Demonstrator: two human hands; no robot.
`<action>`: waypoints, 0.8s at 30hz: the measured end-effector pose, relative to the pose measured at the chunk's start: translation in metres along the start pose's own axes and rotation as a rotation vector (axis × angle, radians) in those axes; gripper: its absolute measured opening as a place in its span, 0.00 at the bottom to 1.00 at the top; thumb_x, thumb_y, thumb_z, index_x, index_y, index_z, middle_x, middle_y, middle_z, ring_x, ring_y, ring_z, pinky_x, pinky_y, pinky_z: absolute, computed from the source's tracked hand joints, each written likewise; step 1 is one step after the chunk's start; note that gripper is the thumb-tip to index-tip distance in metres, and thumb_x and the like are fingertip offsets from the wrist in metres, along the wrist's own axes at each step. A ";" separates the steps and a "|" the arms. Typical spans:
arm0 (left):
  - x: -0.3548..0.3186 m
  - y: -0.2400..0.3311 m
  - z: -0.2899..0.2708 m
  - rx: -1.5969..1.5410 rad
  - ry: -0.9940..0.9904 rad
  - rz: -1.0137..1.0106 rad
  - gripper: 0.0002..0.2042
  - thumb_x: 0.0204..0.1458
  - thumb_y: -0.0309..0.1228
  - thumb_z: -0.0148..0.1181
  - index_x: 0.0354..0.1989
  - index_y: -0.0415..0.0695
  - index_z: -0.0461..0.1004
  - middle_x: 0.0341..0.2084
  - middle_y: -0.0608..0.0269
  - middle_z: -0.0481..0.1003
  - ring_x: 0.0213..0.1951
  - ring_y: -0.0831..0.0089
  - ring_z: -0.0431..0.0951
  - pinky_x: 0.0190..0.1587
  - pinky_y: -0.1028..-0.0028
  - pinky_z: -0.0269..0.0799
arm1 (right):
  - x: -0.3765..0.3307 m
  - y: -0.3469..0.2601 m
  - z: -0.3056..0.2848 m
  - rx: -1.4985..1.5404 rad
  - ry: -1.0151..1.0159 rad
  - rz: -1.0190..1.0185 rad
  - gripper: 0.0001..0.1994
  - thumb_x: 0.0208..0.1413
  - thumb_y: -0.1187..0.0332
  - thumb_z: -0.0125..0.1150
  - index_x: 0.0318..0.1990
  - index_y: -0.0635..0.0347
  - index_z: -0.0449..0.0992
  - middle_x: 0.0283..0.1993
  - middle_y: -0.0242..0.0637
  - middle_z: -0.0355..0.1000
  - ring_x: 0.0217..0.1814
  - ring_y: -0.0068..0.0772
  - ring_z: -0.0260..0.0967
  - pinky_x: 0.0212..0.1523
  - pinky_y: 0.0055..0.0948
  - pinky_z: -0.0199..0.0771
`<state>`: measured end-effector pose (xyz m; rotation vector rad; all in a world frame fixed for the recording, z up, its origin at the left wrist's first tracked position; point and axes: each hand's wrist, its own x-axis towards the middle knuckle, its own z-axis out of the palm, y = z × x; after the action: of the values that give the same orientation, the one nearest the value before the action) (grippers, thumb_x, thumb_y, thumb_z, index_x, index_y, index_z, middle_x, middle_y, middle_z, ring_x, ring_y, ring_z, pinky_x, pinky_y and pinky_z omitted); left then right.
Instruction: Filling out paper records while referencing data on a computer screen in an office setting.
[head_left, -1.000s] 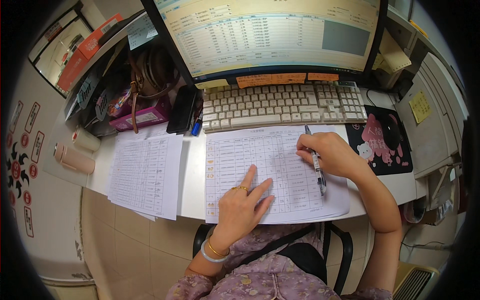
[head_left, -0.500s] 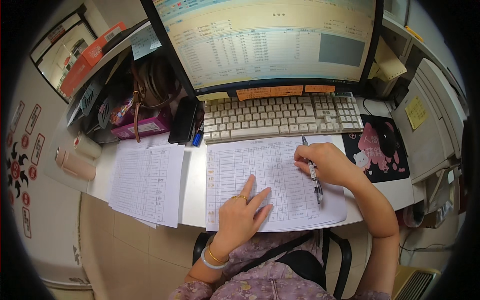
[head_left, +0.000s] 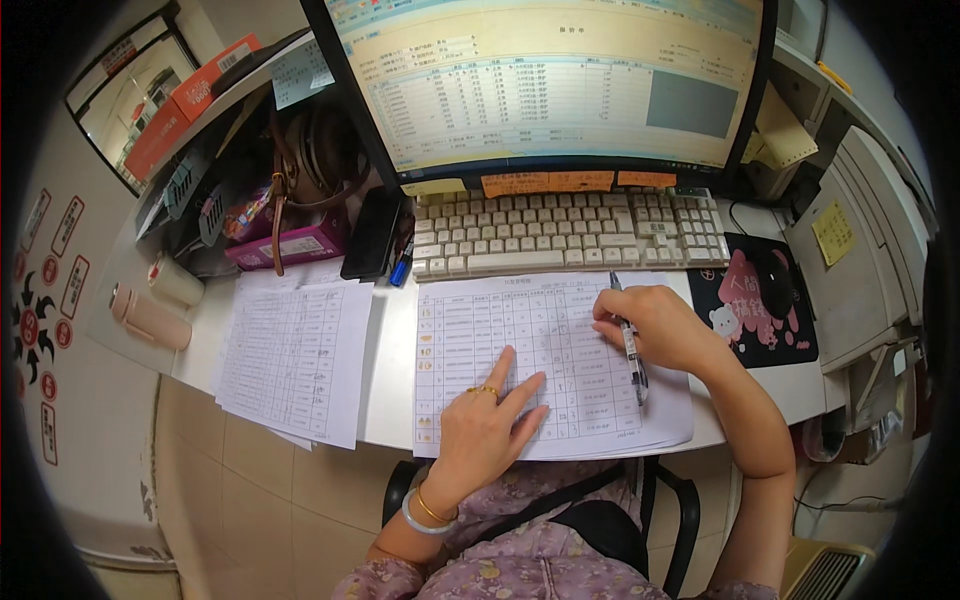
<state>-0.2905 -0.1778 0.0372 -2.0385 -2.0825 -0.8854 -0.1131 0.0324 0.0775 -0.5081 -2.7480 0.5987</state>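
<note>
A stack of printed table sheets (head_left: 640, 425) lies on the white desk in front of me. My left hand (head_left: 482, 425) rests on the lower middle of the top sheet, fingers spread and the index finger pointing up along the rows. It wears a ring, with two bangles at the wrist. On the sheet's right side, my right hand (head_left: 660, 322) is closed round a pen (head_left: 630, 345) with a clear barrel. The pen slants across the page, one end near the keyboard (head_left: 570, 235), the other low over the right-hand columns.
A monitor (head_left: 560, 90) showing a table stands behind the keyboard. Left lie another paper stack (head_left: 290, 360), a blue marker (head_left: 401, 268), a black phone-like object (head_left: 372, 238), a purple box (head_left: 295, 245) and a pink bottle (head_left: 150, 318). Right are a mouse (head_left: 772, 285) on its pad and a printer-like machine (head_left: 860, 240).
The whole view has shifted slightly, with the monitor and desk items a little further right. Both hands keep nearly the same place on the sheet, and the pen stays in my right hand.
</note>
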 end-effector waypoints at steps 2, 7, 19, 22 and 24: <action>0.001 0.001 0.000 -0.001 -0.013 -0.001 0.16 0.49 0.36 0.70 0.47 0.53 0.83 0.56 0.44 0.74 0.24 0.68 0.77 0.29 0.73 0.73 | -0.002 0.001 -0.001 -0.005 0.000 0.010 0.07 0.57 0.67 0.65 0.37 0.59 0.74 0.31 0.44 0.77 0.35 0.49 0.76 0.35 0.41 0.73; -0.004 -0.002 0.005 -0.001 0.007 0.009 0.16 0.48 0.36 0.71 0.48 0.52 0.82 0.57 0.45 0.74 0.24 0.67 0.77 0.29 0.72 0.73 | -0.001 -0.002 0.000 -0.019 -0.027 0.017 0.07 0.57 0.67 0.65 0.37 0.58 0.74 0.31 0.44 0.77 0.35 0.49 0.76 0.36 0.41 0.73; 0.001 -0.003 0.002 -0.001 -0.047 0.005 0.18 0.49 0.38 0.70 0.50 0.52 0.81 0.58 0.42 0.72 0.24 0.66 0.78 0.30 0.71 0.74 | 0.001 0.003 -0.001 0.053 0.006 0.009 0.07 0.57 0.67 0.64 0.37 0.60 0.73 0.30 0.45 0.76 0.34 0.51 0.75 0.35 0.42 0.72; 0.002 -0.003 0.001 -0.014 -0.078 0.002 0.19 0.50 0.38 0.69 0.51 0.51 0.80 0.58 0.40 0.71 0.25 0.64 0.78 0.31 0.69 0.76 | 0.000 0.003 -0.001 0.047 0.004 0.004 0.07 0.57 0.68 0.65 0.37 0.60 0.73 0.30 0.44 0.76 0.34 0.49 0.75 0.35 0.40 0.73; 0.002 -0.004 0.000 -0.015 -0.099 0.001 0.20 0.50 0.39 0.69 0.52 0.51 0.79 0.59 0.40 0.71 0.25 0.63 0.78 0.31 0.69 0.76 | 0.000 0.003 -0.001 0.052 0.005 0.007 0.07 0.57 0.68 0.65 0.37 0.59 0.73 0.30 0.44 0.76 0.33 0.48 0.75 0.34 0.40 0.72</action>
<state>-0.2942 -0.1755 0.0370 -2.1322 -2.1299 -0.8186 -0.1122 0.0357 0.0769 -0.5069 -2.7193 0.6674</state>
